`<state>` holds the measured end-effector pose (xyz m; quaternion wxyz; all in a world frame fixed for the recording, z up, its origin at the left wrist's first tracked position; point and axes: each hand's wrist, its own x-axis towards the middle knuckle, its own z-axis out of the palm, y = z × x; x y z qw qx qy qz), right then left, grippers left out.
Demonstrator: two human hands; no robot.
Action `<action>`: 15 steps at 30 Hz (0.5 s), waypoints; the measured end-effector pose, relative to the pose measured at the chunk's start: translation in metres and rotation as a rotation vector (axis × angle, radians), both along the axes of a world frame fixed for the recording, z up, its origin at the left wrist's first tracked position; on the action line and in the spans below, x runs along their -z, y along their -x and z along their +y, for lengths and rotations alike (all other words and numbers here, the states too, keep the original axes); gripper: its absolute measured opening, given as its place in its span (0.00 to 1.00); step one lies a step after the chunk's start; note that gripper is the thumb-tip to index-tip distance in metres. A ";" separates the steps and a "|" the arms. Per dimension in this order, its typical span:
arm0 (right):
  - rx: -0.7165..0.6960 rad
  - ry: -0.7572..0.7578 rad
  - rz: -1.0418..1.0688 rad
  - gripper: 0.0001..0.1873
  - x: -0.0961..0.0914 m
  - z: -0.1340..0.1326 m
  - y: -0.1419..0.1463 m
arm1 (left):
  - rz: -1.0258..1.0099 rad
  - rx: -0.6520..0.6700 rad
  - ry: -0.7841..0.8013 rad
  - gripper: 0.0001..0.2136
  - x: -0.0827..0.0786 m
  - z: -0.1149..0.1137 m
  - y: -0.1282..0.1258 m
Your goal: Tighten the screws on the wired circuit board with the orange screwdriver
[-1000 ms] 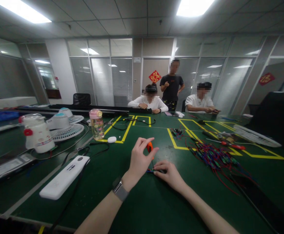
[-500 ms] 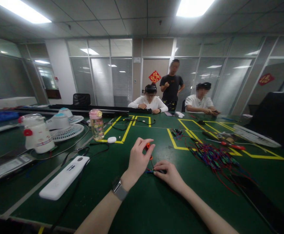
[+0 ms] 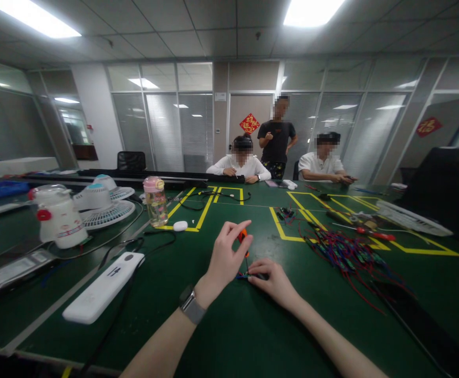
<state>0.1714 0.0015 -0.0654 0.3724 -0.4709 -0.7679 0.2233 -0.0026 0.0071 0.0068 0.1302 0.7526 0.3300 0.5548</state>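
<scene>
My left hand (image 3: 225,254) is closed round the orange handle of a small screwdriver (image 3: 247,253), held nearly upright with its thin shaft pointing down. The tip reaches a small green circuit board (image 3: 243,275) with blue parts, lying on the green table. Thumb and fingers of my right hand (image 3: 273,283) pinch the board's right side and keep it against the tabletop. My fingers cover part of the board, so where exactly the tip rests cannot be made out.
To the right lies a heap of wired circuit boards (image 3: 343,252), beyond it a red-handled screwdriver (image 3: 383,236). A white power strip-like case (image 3: 103,289), a jug (image 3: 62,220), a bottle (image 3: 156,202) and fans (image 3: 103,210) stand left. Other people are across the table.
The fingers of my left hand have shifted on the screwdriver, and more of its orange handle shows. My right hand and the board stay in place.
</scene>
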 end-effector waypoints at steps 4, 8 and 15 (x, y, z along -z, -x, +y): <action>-0.003 0.000 -0.005 0.06 0.000 0.000 0.000 | -0.059 0.104 -0.008 0.16 0.002 0.001 -0.002; -0.003 0.003 0.005 0.06 0.001 0.001 0.001 | -0.093 0.035 -0.073 0.10 0.005 0.001 -0.005; 0.003 -0.022 0.017 0.06 0.005 0.003 0.000 | -0.050 0.136 0.010 0.17 0.002 -0.003 -0.005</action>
